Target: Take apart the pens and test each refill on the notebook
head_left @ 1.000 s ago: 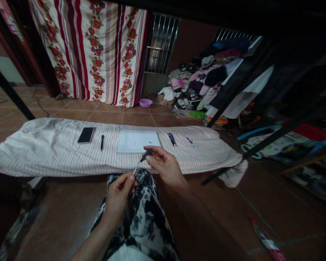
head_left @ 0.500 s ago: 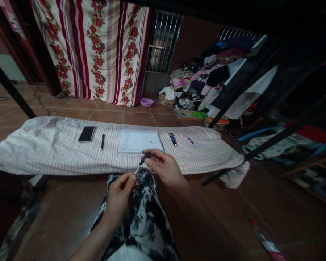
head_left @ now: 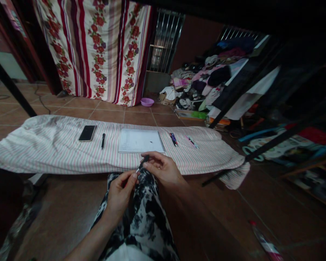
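Observation:
Over my knees, my left hand [head_left: 119, 194] pinches the thin, light refill [head_left: 137, 170] of a pen between thumb and fingers. My right hand [head_left: 165, 172] grips the black barrel [head_left: 144, 161] at the pen's upper end. The two parts are in line and tilted, and only a short light stretch shows between my hands. Just beyond my fingers lies a spiral notebook [head_left: 136, 142] with a small dark piece [head_left: 151, 142] on its page. A black pen [head_left: 103, 140] rests left of the notebook.
A striped cloth [head_left: 62, 152] covers the low surface. On it lie a phone [head_left: 87, 133], dark pens [head_left: 173, 139] and a light pen [head_left: 192, 141]. A bottle [head_left: 266, 241] is on the floor at right. Dark slanting bars [head_left: 228, 174] stand at the sides.
My right hand has come slightly down towards my left with the black barrel, and less of the light refill shows. My left hand has barely moved.

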Action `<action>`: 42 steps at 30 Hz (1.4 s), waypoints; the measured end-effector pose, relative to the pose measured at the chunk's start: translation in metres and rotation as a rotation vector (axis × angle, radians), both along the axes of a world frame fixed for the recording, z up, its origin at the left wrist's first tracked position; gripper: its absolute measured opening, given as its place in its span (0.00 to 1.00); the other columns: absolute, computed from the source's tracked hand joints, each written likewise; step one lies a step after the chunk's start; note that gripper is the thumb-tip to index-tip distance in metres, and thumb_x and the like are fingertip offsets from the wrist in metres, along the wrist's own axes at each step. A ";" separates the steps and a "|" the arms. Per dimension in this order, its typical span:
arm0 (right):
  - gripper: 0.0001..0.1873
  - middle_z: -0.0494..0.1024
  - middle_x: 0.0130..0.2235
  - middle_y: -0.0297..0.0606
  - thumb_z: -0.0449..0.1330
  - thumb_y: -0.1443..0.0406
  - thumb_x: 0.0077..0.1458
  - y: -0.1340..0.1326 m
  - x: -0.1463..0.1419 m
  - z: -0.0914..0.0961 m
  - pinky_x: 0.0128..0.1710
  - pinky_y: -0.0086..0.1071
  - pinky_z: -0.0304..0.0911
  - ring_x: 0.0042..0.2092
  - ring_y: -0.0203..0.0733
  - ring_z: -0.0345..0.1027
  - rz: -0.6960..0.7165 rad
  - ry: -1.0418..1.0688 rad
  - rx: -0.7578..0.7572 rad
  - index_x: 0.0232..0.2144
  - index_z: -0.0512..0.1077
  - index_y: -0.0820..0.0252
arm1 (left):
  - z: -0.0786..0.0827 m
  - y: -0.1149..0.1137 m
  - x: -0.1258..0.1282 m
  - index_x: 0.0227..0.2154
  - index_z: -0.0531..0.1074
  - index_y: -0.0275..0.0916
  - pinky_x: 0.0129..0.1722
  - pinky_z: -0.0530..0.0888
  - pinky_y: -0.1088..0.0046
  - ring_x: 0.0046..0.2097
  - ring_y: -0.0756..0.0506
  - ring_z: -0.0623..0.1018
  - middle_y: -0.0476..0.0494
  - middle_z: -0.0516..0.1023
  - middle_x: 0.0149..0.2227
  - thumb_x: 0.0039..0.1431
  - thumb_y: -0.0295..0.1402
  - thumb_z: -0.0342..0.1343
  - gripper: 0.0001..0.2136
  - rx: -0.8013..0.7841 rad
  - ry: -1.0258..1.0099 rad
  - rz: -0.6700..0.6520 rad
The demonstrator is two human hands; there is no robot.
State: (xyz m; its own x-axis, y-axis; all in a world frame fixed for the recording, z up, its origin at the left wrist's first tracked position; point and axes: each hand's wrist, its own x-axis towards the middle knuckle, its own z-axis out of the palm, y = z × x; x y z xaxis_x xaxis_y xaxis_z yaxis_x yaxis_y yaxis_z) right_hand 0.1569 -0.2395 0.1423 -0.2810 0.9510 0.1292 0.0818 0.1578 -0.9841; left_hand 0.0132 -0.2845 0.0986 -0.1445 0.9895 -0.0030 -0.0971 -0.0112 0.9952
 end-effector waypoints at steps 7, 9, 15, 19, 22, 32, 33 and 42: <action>0.15 0.70 0.26 0.32 0.61 0.62 0.46 -0.002 -0.001 -0.004 0.24 0.25 0.56 0.25 0.31 0.62 0.015 -0.063 0.021 0.38 0.71 0.60 | 0.001 0.003 0.001 0.29 0.77 0.35 0.31 0.69 0.74 0.29 0.47 0.73 0.46 0.76 0.24 0.46 0.42 0.57 0.14 0.024 0.045 -0.003; 0.14 0.70 0.25 0.32 0.60 0.61 0.46 -0.003 -0.002 -0.004 0.24 0.25 0.56 0.25 0.31 0.61 0.014 -0.095 0.025 0.37 0.71 0.61 | 0.000 0.003 0.000 0.30 0.77 0.35 0.32 0.70 0.73 0.30 0.47 0.73 0.46 0.77 0.25 0.46 0.42 0.57 0.14 0.029 0.051 -0.008; 0.11 0.68 0.24 0.30 0.60 0.62 0.47 -0.005 -0.002 -0.005 0.23 0.25 0.55 0.24 0.29 0.59 -0.006 -0.144 0.054 0.35 0.71 0.61 | -0.003 0.004 -0.002 0.35 0.77 0.37 0.37 0.71 0.71 0.34 0.45 0.75 0.44 0.78 0.32 0.50 0.39 0.56 0.13 0.079 0.112 -0.048; 0.11 0.67 0.23 0.29 0.60 0.62 0.47 -0.006 -0.002 -0.006 0.23 0.25 0.55 0.24 0.30 0.59 0.003 -0.129 0.054 0.35 0.71 0.61 | -0.002 0.003 -0.004 0.38 0.76 0.38 0.40 0.71 0.70 0.39 0.44 0.75 0.43 0.78 0.35 0.52 0.36 0.54 0.13 0.165 0.172 -0.092; 0.11 0.68 0.22 0.29 0.60 0.62 0.47 -0.006 -0.002 -0.007 0.22 0.24 0.55 0.23 0.30 0.60 -0.003 -0.121 0.048 0.34 0.70 0.61 | -0.002 0.002 -0.004 0.40 0.76 0.37 0.42 0.71 0.69 0.39 0.44 0.75 0.41 0.78 0.37 0.52 0.34 0.53 0.13 0.185 0.190 -0.106; 0.12 0.70 0.23 0.30 0.60 0.61 0.46 -0.007 -0.002 -0.015 0.23 0.24 0.56 0.24 0.30 0.61 -0.017 -0.098 -0.005 0.34 0.71 0.61 | -0.007 0.004 -0.003 0.38 0.74 0.35 0.41 0.72 0.68 0.37 0.44 0.76 0.40 0.78 0.38 0.52 0.35 0.53 0.13 0.123 0.152 -0.085; 0.12 0.70 0.23 0.30 0.61 0.61 0.45 -0.007 -0.003 -0.016 0.22 0.24 0.56 0.23 0.30 0.61 -0.016 -0.096 -0.011 0.34 0.71 0.61 | -0.007 0.004 -0.003 0.38 0.74 0.35 0.41 0.72 0.68 0.37 0.44 0.76 0.40 0.78 0.38 0.52 0.36 0.54 0.13 0.116 0.148 -0.084; 0.13 0.71 0.23 0.30 0.61 0.60 0.45 -0.007 -0.004 -0.025 0.23 0.24 0.58 0.23 0.30 0.65 -0.018 -0.048 -0.090 0.34 0.70 0.61 | -0.010 0.004 -0.004 0.38 0.75 0.36 0.40 0.71 0.69 0.37 0.44 0.76 0.40 0.78 0.37 0.50 0.38 0.55 0.14 0.076 0.126 -0.085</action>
